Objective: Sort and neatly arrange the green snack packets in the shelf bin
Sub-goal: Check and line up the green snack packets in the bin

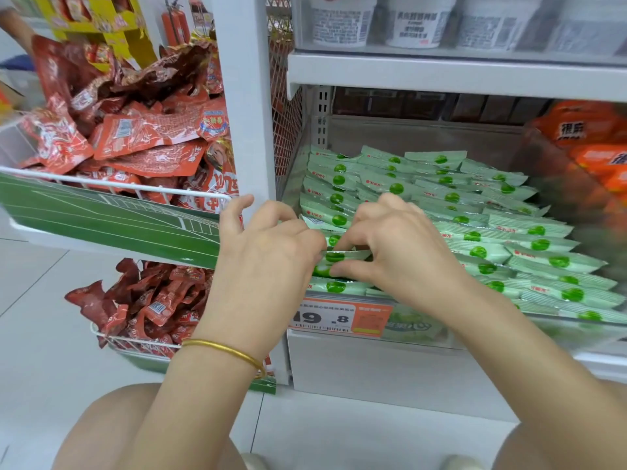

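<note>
Head: left hand [271,247], right hand [403,245] pinch green packet [346,256].

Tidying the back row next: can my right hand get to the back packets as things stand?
Probably yes: the bin is open above and nothing stands between the right hand and the back packets, though it pinches a front packet now.

Orange price tag [339,317] on shelf bin [424,134] front: 19.8. Other print unreadable.

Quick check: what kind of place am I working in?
Probably a shop aisle: a price tag fronts the bin of green packets, wire baskets hold red packets, and cups fill the shelf above.
</note>
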